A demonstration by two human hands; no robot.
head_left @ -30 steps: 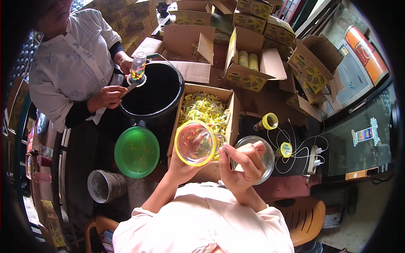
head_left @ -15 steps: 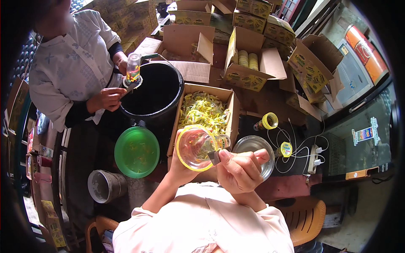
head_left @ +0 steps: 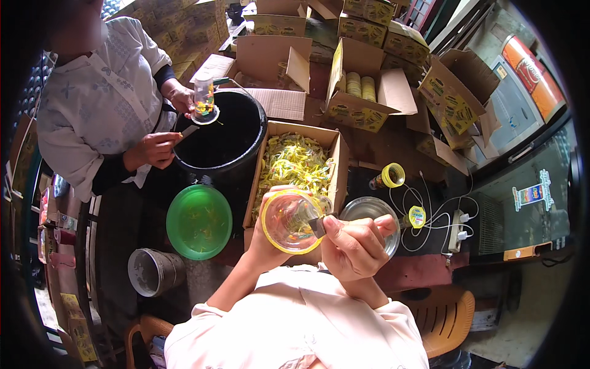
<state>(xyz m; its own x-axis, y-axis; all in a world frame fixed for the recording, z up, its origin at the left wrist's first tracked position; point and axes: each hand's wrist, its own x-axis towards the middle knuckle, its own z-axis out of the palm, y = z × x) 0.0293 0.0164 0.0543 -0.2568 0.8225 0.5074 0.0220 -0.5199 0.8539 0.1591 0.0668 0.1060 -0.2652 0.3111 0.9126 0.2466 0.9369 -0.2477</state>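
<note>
1. Currently, the clear jar is in front of your chest, its wide yellow rim turned up toward you; take it as the centre of the clock, with twelve at the top.
2. Your left hand, at eight o'clock, has its fingers wrapped around the jar's side.
3. Your right hand, at four o'clock, has thumb and forefinger pinched together on a small dark blade. The blade overlaps the rim's three o'clock edge; you cannot tell whether it touches.
4. Straight out at twelve sits a cardboard box filled with yellow scraps.
5. At three o'clock, a clear bowl is partly hidden by your right hand; at two stands another yellow-rimmed jar.
6. At nine o'clock lies a green bowl, with a grey bucket toward eight.
7. Near eleven stands a black bucket; beside it a co-worker holds a colourful jar and a flat blade.
</note>
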